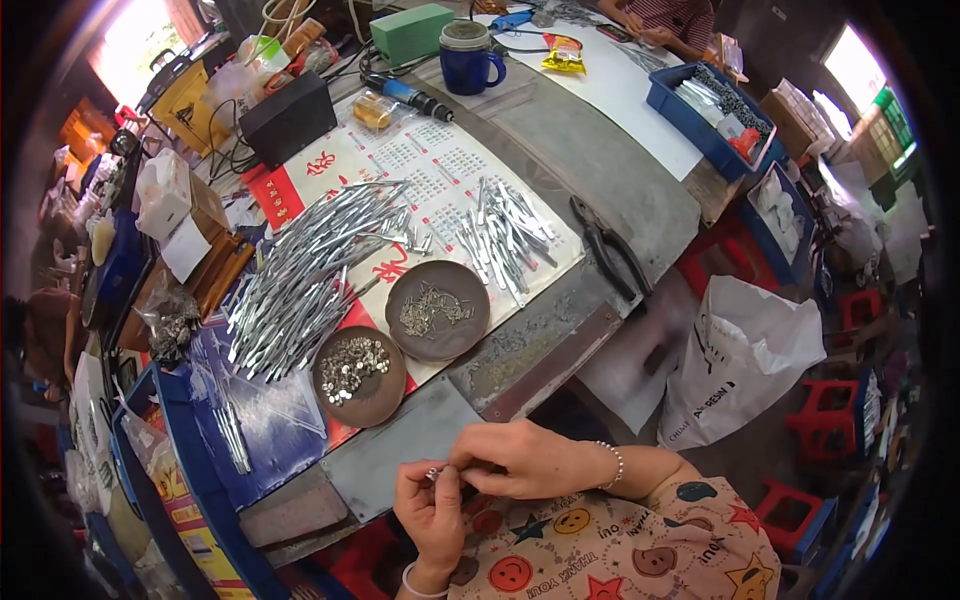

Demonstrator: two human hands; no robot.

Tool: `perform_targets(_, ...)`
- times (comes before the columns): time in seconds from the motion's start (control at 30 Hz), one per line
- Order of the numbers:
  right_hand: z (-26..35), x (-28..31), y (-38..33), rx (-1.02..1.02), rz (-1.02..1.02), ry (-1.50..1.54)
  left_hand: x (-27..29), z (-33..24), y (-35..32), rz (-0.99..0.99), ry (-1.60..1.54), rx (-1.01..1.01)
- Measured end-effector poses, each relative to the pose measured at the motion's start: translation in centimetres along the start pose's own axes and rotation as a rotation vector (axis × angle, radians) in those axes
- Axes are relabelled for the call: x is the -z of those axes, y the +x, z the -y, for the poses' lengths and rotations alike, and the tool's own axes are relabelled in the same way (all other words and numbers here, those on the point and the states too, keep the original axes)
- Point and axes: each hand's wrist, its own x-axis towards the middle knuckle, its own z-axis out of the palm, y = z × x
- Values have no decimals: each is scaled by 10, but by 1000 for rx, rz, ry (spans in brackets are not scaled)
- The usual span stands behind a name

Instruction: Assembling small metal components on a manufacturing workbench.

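Note:
My left hand [430, 515] and my right hand [525, 460] meet at the table's near edge, fingertips close together. A small shiny metal piece [433, 474] is pinched in my left fingers; its exact kind is too small to tell. My right fingers are closed right beside it, and what they hold, if anything, is hidden. Just beyond the hands stands a round brown dish [395, 398] with small silver round pieces. Another brown dish [480, 338], holding thin small pins or wires, stands beside it. Long flat metal strips [300, 270] lie heaped behind the dishes.
More metal strips [505, 235] lie on the calendar sheet [555, 262]. Pliers [610, 250] rest at the table's right edge. Farther back are a blue mug [467, 70], a rotary hand tool [410, 95] and a blue bin [690, 110]. A white sack [740, 350] stands right; another person sits across.

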Motion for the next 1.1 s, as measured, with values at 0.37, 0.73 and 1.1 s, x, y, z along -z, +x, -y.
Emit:
perform_targets(0.37,-5,-26,-7,-1,-66,179,6,1,-18,-123,-262,-54)
perform_targets(0.73,-7,-37,-10,-339,-87,487,14,5,-18,-122,-283,95)
perform_targets(1.1,-11,-22,-6,-320,36,394,51,-5,-24,177,-284,318)
